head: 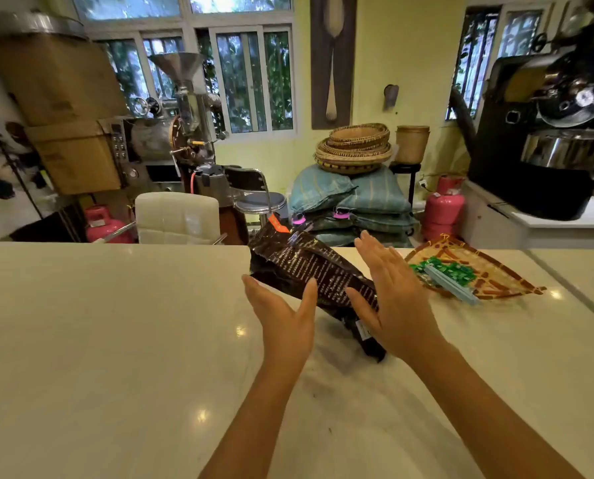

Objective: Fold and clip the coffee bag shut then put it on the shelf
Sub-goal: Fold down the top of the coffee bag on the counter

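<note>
One coffee bag [311, 271], dark and glossy, lies slanted on the pale counter [116, 340], its orange-tagged top toward the far edge. We see two hands flanking it: the left hand [283, 319] with fingers extended and thumb apart, the right hand [390, 299] flat, fingers nearly together; neither pinches the bag. One woven tray [502, 274], just beside the right hand, holds one blue clip [451, 283] and several green pieces. The counter left of the bag lies bare.
</note>
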